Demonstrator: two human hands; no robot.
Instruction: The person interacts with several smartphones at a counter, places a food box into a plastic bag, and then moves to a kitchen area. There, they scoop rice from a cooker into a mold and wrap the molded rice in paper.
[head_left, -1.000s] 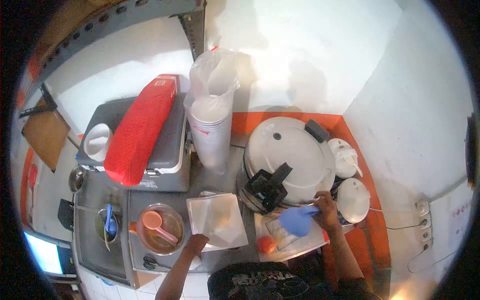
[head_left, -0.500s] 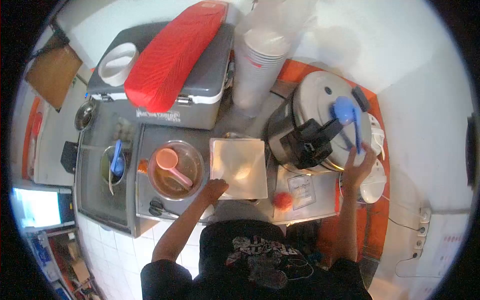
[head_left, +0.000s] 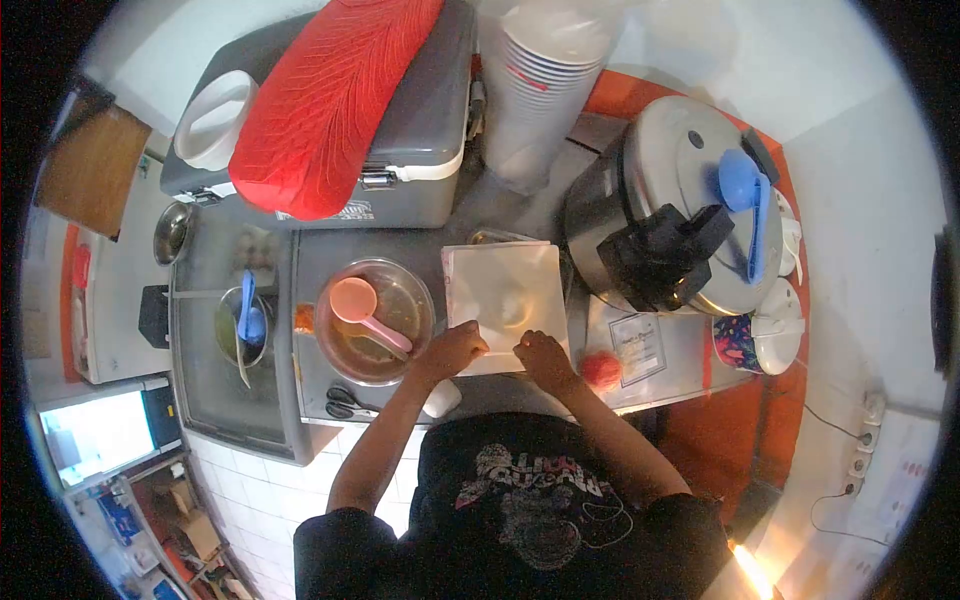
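A stack of pale square paper sheets [head_left: 480, 265] lies in the middle of the counter, with a small light mound or round patch [head_left: 512, 308] on it that I cannot make out clearly. My left hand [head_left: 458, 350] is closed at the near left part of the top sheet, fingertips pinched on the paper. Closed in the same way, my right hand [head_left: 545, 358] is at the near right edge of the paper. The two hands are a short gap apart. Under the fingers, the paper's edge is partly hidden.
A blue ladle [head_left: 742, 185] rests on the lid of a large cooker [head_left: 665, 140] at right. To the left, a steel bowl [head_left: 425, 300] holds a pink scoop [head_left: 355, 300]. Scissors [head_left: 345, 403], a red ball-like thing [head_left: 601, 371], stacked cups [head_left: 535, 110] and a cooler box [head_left: 425, 120] stand around.
My right hand has moved left from the blue ladle's handle to the paper's near edge, leaving the ladle on the lid. My left hand stays at the paper. The view has shifted slightly.
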